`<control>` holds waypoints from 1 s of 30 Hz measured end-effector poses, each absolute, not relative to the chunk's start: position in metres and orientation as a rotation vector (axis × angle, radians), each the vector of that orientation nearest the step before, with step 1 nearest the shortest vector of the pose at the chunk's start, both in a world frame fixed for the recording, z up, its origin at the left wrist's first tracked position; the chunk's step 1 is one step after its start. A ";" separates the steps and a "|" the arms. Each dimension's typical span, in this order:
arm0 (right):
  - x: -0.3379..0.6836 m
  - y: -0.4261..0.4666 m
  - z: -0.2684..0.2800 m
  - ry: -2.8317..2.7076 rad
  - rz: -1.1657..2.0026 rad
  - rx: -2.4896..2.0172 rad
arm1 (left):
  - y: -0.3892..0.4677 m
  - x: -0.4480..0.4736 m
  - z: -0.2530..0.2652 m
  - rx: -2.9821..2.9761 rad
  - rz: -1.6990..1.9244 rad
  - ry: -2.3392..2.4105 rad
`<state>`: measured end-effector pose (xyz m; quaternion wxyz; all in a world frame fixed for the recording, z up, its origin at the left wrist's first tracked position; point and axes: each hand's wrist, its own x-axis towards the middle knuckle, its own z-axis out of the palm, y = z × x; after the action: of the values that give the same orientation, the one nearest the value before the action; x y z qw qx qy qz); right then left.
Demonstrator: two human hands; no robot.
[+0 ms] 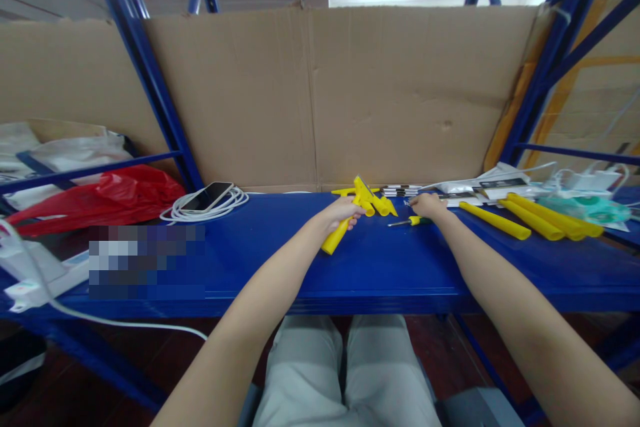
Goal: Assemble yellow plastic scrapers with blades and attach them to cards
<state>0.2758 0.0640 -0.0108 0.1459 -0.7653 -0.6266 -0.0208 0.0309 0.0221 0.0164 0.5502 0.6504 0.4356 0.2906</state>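
Note:
My left hand (345,212) is wrapped around a yellow plastic tool with a tubular handle (336,239). Its wider head points up and away from me. Just beyond that hand lie more yellow plastic heads (384,207), partly overlapping the held tool in view. At the back of the shelf, my right hand (427,205) has its fingers drawn together over some small parts; what they pinch, if anything, is too small to make out. A screwdriver with a yellow-and-dark handle (415,221) lies right below the right hand, its shaft pointing left.
Several yellow tubes (495,220) lie on the blue shelf (280,247) at right, near white packets (503,180) and a green plastic bag (585,209). At left are a phone (207,197), a coiled white cable (233,205), a red bag (130,193) and a power strip (45,280). Cardboard (240,100) stands behind.

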 end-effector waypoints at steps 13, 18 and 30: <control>0.265 0.056 -0.003 -1.817 -0.022 -2.308 | 0.024 0.031 0.015 1.531 0.695 1.019; 0.260 0.056 -0.004 -1.870 -0.136 -2.316 | 0.020 0.032 0.018 1.531 0.695 1.018; 0.258 0.060 -0.007 -1.879 -0.165 -2.310 | 0.021 0.032 0.016 1.543 0.669 1.027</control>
<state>0.2583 0.0602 -0.0069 0.0794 -0.7721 -0.6281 -0.0552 0.0319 0.0209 0.0157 0.5526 0.6524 0.4346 0.2830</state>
